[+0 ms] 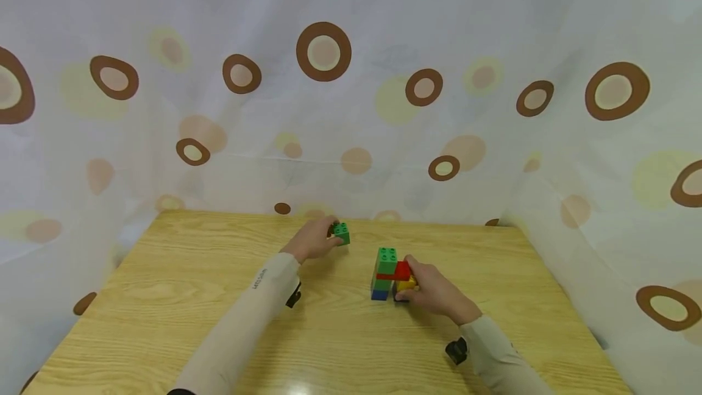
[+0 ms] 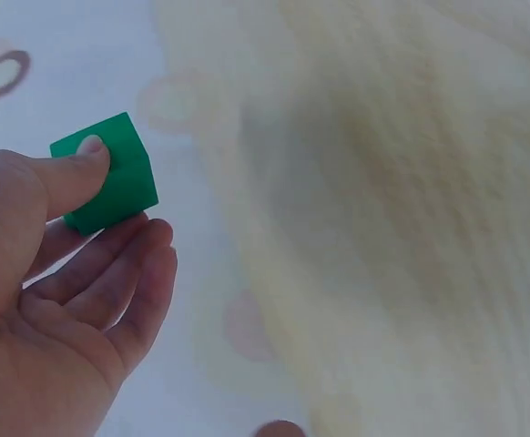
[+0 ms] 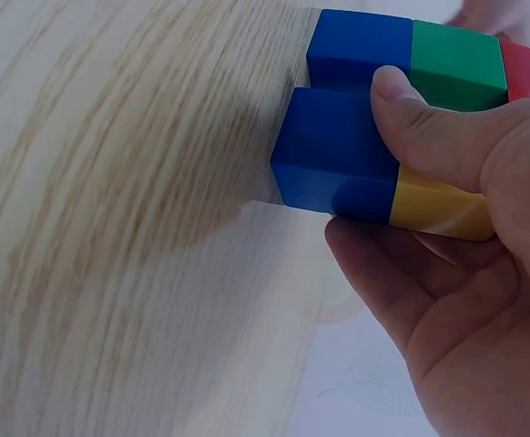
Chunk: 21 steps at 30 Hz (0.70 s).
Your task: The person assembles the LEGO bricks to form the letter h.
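Note:
My left hand pinches a green toy building brick with studs on top, near the table's back edge. In the left wrist view the thumb presses one side of that brick and fingertips touch its underside. My right hand grips the right column of a small brick structure, its thumb against a blue brick and a yellow brick. A red brick bridges over to the left column. That column has a green brick on top, another green brick lower down, and a blue brick at its base.
The structure stands on a light wood-grain table. A pale cloth with brown ring patterns hangs behind the table and along both sides.

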Tool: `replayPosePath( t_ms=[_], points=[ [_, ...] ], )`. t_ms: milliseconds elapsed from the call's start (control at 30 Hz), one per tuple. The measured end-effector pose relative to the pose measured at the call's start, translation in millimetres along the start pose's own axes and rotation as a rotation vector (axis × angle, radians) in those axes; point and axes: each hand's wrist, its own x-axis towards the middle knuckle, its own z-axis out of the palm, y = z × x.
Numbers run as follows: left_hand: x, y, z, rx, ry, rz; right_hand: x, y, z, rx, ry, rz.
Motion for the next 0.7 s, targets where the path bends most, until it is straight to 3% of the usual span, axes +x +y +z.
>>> replayPosePath(
  t_ms=[233,433,700],
  points=[
    [-5.9,45.5,-18.9,-0.039,0.028,0.180,0.3,3.5,0.6,0.006,0.000,-0.008],
    [-24.1,88.1,-32.1,0.018,-0.026,0.345,0.0,4.2,0.7,0.006,0.002,-0.019],
    [-36.2,109.0,-29.8,0.149,-0.109,0.404,-0.5,2.5,0.5,-0.002,0.007,-0.041]
  ],
)
